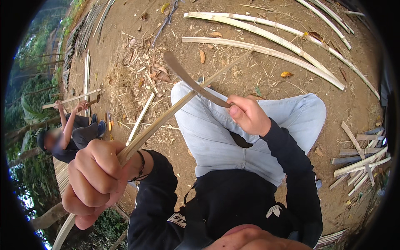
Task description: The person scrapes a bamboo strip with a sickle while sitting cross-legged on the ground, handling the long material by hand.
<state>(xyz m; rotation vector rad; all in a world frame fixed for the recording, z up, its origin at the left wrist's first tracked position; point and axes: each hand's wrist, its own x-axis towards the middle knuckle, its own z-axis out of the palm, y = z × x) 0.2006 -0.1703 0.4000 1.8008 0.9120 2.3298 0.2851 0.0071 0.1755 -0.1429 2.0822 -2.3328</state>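
Observation:
My left hand (96, 179) is raised close at the left, its fingers wrapped round a long pale bamboo strip (166, 112). The strip slants up and away to a narrow tip beyond my knees, and its other end runs out below my fist. Over my lap, my right hand (250, 116) is closed on a knife with a long, curved brown blade (180, 71). Most of its handle is hidden in my fingers. The blade crosses the strip in front of my knee, and it looks laid against it, though exact contact is hard to make out.
Long split bamboo strips (266, 52) lie on the dirt ahead. Short cut pieces (364, 164) are heaped at the right. Shavings and dry leaves (156, 73) litter the ground. At the left, another person (73, 133) holds a strip and a blade, near stacked poles (79, 37).

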